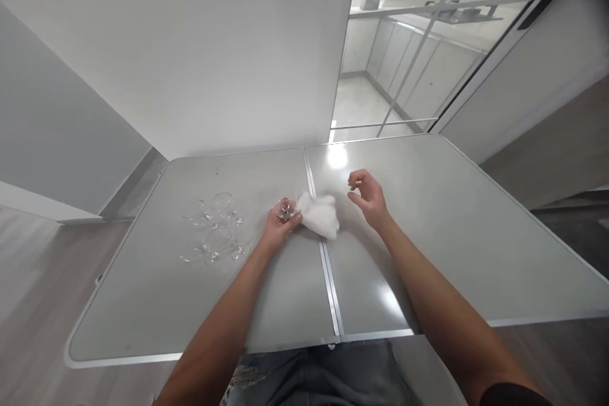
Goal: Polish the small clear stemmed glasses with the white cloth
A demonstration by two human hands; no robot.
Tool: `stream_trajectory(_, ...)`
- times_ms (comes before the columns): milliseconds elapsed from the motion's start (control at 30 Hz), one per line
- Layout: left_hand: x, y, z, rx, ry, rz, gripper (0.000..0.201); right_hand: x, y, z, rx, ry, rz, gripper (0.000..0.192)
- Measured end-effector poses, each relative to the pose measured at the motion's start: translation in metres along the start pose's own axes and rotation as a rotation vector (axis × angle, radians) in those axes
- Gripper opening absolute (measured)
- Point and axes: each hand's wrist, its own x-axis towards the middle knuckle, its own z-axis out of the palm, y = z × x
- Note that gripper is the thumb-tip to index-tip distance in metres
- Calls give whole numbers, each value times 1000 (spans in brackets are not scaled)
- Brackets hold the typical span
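My left hand (pixel 282 226) is closed around a small clear glass (pixel 286 208). Beside the glass, a crumpled white cloth or tissue (pixel 320 216) extends to the right across the table's seam; its left end meets my left thumb, and I cannot tell whether the thumb pinches it. My right hand (pixel 368 198) hovers to the right of the white cloth, apart from it. Its fingers are bent, the thumb is spread away from them, and nothing is in it. Several clear glass pieces (pixel 216 238), perhaps stemmed glasses, stand grouped left of my left hand; their outlines are faint.
Under my hands is a pale grey folding table (pixel 152 304) with a metal rim and a metal seam (pixel 328 279) down its middle. A white wall (pixel 228 76) rises behind it. At the back right, a glass door (pixel 404 63) shows a kitchen beyond.
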Motion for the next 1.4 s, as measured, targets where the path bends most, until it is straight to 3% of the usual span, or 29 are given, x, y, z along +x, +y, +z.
stream_trajectory(67, 0, 3, 3, -2, -30, 11, 37, 1, -11, 4, -32, -138, 1, 27)
stream_trajectory(167, -3, 7, 8, -8, -99, 19, 38, -4, -17, 23, -18, -461, 171, 49)
stream_trajectory(233, -5, 8, 9, -15, -138, 19, 37, -11, -14, 37, -48, -576, 264, 63)
stream_trajectory(400, -3, 6, 6, 37, -119, 46, 38, -25, -10, 50, -67, -660, 317, 31)
stream_trajectory(467, 1, 6, 3, 66, -33, 53, 39, -24, -9, 45, 31, -557, 380, 31)
stream_trajectory(500, 2, 6, 1, 107, 25, 64, 40, -22, -9, 41, 93, -420, 438, 33)
stream_trajectory(600, 5, 10, -7, 377, 195, 114, 41, -12, -5, 28, 235, 219, 538, 39)
stream_trajectory(667, 5, 13, -10, 660, 250, 96, 39, -8, -5, 23, 256, 497, 436, 37)
stream_trajectory(733, 4, 17, -10, 975, 225, 53, 43, -10, -8, 27, 220, 511, 285, 31)
stream_trajectory(833, 2, 23, -3, 1289, 96, 22, 65, -24, -14, 47, 49, 308, 154, 30)
stream_trajectory(933, 1, 28, 2, 1355, 9, 32, 76, -39, -16, 70, -149, 82, 72, 30)
stream_trajectory(1033, 1, 25, 2, 1395, -13, 101, 77, -43, -13, 81, -240, -38, -101, 27)
stream_trajectory(1133, 1, 15, 0, 1431, -34, 220, 80, -41, -11, 77, -286, 76, -153, 20)
stream_trajectory(1267, -1, 5, 2, 1348, -30, 337, 74, -32, -13, 60, -228, 471, 78, 35)
stream_trajectory(1333, 0, 3, 3, 1295, -5, 344, 74, -27, -15, 53, -165, 510, 190, 45)
stream_trajectory(1400, 1, 1, 3, 1286, 16, 334, 74, -26, -14, 48, -170, 490, 172, 48)
